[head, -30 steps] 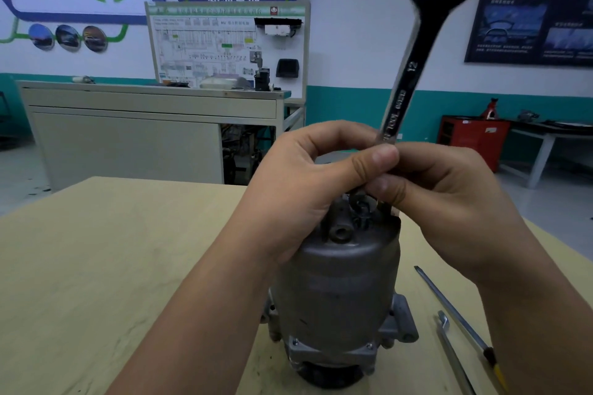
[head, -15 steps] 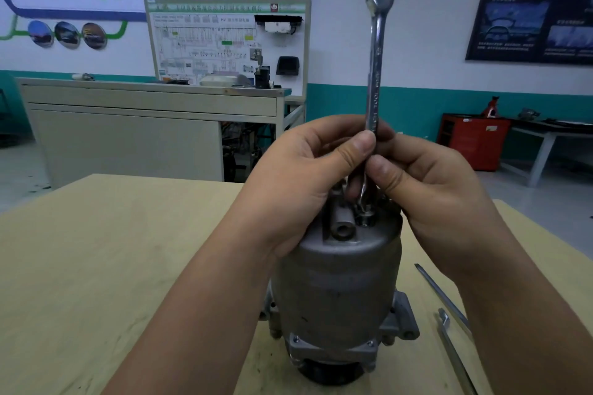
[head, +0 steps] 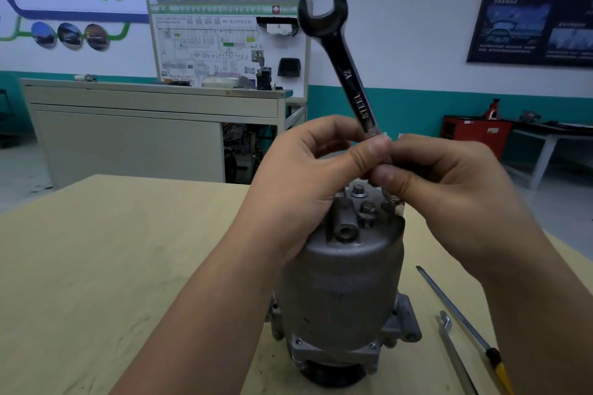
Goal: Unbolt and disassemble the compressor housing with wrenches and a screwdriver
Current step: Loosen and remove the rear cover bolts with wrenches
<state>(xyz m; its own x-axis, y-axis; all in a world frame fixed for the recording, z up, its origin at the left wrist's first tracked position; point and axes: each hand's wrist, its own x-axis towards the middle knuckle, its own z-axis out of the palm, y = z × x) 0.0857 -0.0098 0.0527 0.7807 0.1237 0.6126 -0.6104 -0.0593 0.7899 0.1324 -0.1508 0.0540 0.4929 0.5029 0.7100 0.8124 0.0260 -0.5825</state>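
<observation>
Both forearms reach in from below. Left hand (head: 305, 179) and right hand (head: 449, 192) meet above the grey cast-metal cylindrical compressor housing (head: 343, 285), each pinching the lower shank of a dark steel open-end wrench (head: 348, 70) between thumb and fingers. The wrench's long axis is near upright, its top tilted left and open end up; its lower end sits at the housing's bolted top, partly hidden by the fingers. The housing stands on end on the pale wooden tabletop (head: 96, 266).
</observation>
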